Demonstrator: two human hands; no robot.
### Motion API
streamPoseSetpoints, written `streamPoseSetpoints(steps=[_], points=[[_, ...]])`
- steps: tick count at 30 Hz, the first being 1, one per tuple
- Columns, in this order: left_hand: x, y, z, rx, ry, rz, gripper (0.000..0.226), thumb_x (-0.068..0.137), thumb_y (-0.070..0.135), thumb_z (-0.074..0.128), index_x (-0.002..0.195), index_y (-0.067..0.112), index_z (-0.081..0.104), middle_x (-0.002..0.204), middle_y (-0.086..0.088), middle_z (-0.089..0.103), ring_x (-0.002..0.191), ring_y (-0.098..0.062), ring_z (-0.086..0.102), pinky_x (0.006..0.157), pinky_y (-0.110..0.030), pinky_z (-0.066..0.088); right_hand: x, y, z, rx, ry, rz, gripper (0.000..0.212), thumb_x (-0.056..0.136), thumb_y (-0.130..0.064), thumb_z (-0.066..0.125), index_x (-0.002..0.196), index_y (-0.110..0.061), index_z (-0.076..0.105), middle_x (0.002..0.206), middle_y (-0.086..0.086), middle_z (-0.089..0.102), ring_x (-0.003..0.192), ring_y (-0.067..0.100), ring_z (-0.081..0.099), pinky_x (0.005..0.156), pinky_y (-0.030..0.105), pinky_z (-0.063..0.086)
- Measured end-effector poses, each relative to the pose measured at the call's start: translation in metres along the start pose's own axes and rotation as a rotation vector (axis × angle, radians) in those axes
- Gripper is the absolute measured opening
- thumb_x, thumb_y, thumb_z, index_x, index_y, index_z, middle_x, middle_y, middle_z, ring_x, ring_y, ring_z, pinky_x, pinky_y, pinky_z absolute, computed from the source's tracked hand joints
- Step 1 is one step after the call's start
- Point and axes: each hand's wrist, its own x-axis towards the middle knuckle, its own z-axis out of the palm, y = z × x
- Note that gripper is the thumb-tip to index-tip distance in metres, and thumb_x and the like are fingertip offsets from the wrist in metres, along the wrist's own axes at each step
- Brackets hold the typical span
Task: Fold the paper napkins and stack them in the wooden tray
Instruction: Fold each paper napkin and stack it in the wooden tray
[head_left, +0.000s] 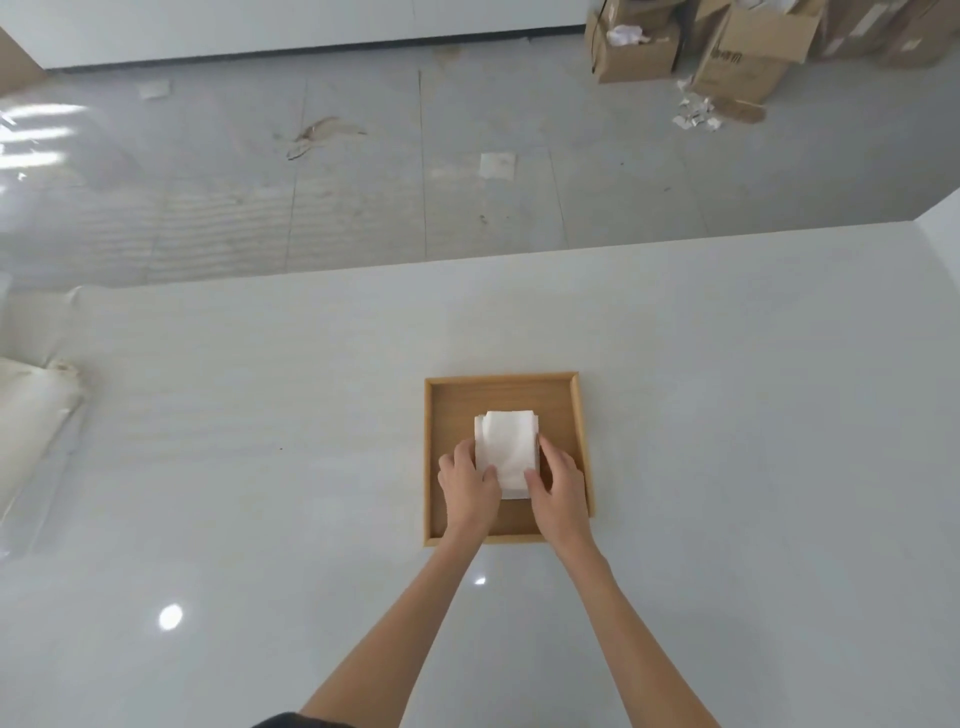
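Observation:
A square wooden tray (579, 431) lies on the white table, slightly right of centre. Inside it sits a stack of folded white paper napkins (508, 441). My left hand (466, 480) grips the stack's left side, thumb on top and fingers curled along the edge. Opposite it, my right hand (558, 483) holds the stack's right side the same way, thumb on top. Both hands cover the stack's near corners and part of the tray floor.
The white table (260, 441) stretches wide on all sides of the tray. A cream plastic-wrapped bundle (31, 415) lies at the table's left edge. Beyond the table's far edge, the grey floor holds cardboard boxes (727, 52) and paper scraps.

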Motion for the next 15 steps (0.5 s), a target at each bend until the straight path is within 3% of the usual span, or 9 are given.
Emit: streamPoseSetpoints(steps=[3,7,10,12,14,15], points=[[0.0,0.002,-0.004,-0.003,-0.039,-0.005,0.062,0.082,-0.002,0.049,0.141,0.014,0.042,0.131,-0.011,0.045,0.124,-0.028,0.041,0.105,-0.038,0.042,-0.003,-0.003,-0.001,0.003,-0.023,0.008,0.06,0.094,-0.009,0.056,0.151,-0.018,0.038,0.146,0.003,0.051,0.135,0.021,0.045,0.113,0.043,0.041],[0.001,0.006,-0.005,0.11,0.011,0.074,0.064,0.08,0.0,0.046,0.142,0.016,0.039,0.132,-0.009,0.041,0.121,-0.028,0.036,0.106,-0.04,0.036,-0.01,-0.009,-0.003,0.125,0.006,0.151,0.062,0.097,-0.02,0.054,0.154,-0.019,0.03,0.153,0.004,0.043,0.14,0.023,0.042,0.114,0.047,0.04],[0.017,0.021,-0.007,0.364,0.082,0.322,0.055,0.088,0.008,0.048,0.142,0.018,0.041,0.141,-0.005,0.042,0.127,-0.028,0.036,0.106,-0.037,0.034,-0.02,-0.02,-0.011,0.487,0.059,0.46,0.064,0.098,-0.025,0.051,0.156,-0.019,0.025,0.158,0.003,0.036,0.145,0.023,0.036,0.118,0.046,0.033],[0.03,0.036,-0.006,0.508,0.005,0.425,0.052,0.093,0.013,0.048,0.144,0.018,0.04,0.147,-0.004,0.04,0.137,-0.029,0.031,0.111,-0.039,0.03,-0.029,-0.033,-0.021,0.827,0.046,0.671,0.055,0.098,-0.022,0.053,0.151,-0.015,0.037,0.152,0.008,0.043,0.141,0.028,0.041,0.116,0.044,0.036],[0.039,0.047,-0.005,0.604,-0.126,0.4,0.052,0.096,0.019,0.046,0.147,0.02,0.037,0.151,-0.005,0.037,0.141,-0.031,0.028,0.112,-0.044,0.029,-0.038,-0.042,-0.025,1.061,0.001,0.793,0.029,0.098,-0.018,0.056,0.125,-0.008,0.055,0.14,0.014,0.046,0.137,0.035,0.044,0.114,0.044,0.039],[0.042,0.051,-0.004,0.64,-0.181,0.354,0.05,0.097,0.021,0.045,0.146,0.019,0.038,0.151,-0.006,0.036,0.14,-0.032,0.028,0.11,-0.046,0.03,-0.041,-0.044,-0.024,1.133,-0.018,0.83,0.023,0.097,-0.017,0.057,0.118,-0.007,0.054,0.138,0.016,0.044,0.135,0.037,0.045,0.114,0.046,0.039]])
